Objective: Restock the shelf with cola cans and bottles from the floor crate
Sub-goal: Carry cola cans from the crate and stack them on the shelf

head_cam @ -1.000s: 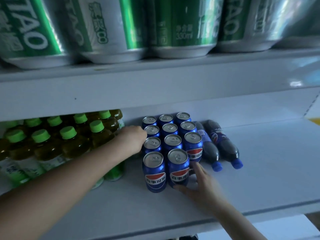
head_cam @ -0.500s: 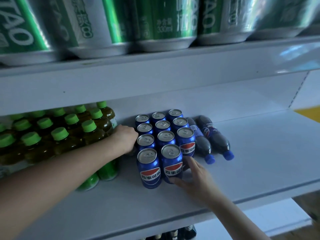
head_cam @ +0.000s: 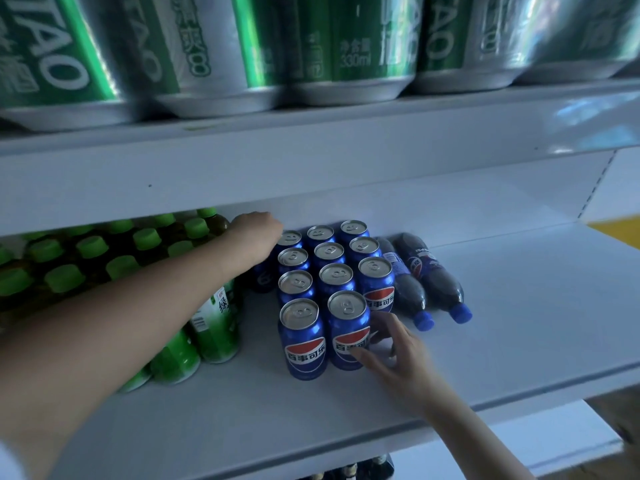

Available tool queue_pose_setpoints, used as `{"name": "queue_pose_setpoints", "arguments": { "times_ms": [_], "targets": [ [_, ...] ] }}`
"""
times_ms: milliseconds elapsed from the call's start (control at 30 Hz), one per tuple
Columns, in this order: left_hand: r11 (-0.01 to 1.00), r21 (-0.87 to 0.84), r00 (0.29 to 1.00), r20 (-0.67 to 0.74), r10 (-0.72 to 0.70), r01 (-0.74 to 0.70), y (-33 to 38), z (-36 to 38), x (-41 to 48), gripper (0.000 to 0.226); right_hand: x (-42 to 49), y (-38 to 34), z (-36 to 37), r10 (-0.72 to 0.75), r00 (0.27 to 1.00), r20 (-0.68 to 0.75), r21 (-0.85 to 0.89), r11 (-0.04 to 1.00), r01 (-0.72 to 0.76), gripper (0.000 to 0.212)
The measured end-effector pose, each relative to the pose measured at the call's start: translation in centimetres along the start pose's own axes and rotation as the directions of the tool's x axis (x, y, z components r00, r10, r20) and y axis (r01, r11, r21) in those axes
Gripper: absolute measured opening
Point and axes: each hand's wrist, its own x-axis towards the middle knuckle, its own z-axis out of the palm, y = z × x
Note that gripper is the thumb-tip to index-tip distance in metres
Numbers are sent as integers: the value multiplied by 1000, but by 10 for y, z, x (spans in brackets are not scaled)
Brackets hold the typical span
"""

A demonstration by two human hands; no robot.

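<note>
Blue cola cans (head_cam: 336, 275) stand packed mid-shelf (head_cam: 519, 323), two bottles (head_cam: 429, 271) lying just beside them. The right hand (head_cam: 391, 355) spreads its fingers against the front can (head_cam: 348, 327). The left hand (head_cam: 256, 233) reaches to the back row, grip unclear. Nudge rows square gently, since cans tip.

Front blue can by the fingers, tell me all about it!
That blue can looks like shiny metal, with a silver top and pull tab, plus a red, white and blue logo bearing white characters. It stands upright on the white shelf, in the front row of the block, beside another can. The right hand touches its side with spread fingers.
</note>
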Motion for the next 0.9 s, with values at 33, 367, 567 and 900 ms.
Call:
{"name": "queue_pose_setpoints", "arguments": {
  "times_ms": [33, 367, 567, 900],
  "targets": [
    [1000, -11, 1000, -7, -6, 6, -1, 4, 2, 17, 0, 0, 0, -2, 1000, -1, 10, 1000, 2, 55],
    [1000, -4, 981, 192, -19, 20, -5, 13, -3, 60, 2, -4, -2, -27, 1000, -2, 61, 998, 27, 58],
    [998, -18, 991, 119, -53, 56, 3, 18, -4, 56, 1, -2, -3, -38, 999, -3, 79, 996, 39, 56],
    [980, -114, 987, 32, -159, 162, -6, -17, -33, 43, 2, -1, -9, 21, 999, 50, 273, 961, -34, 48]
  ]
}}
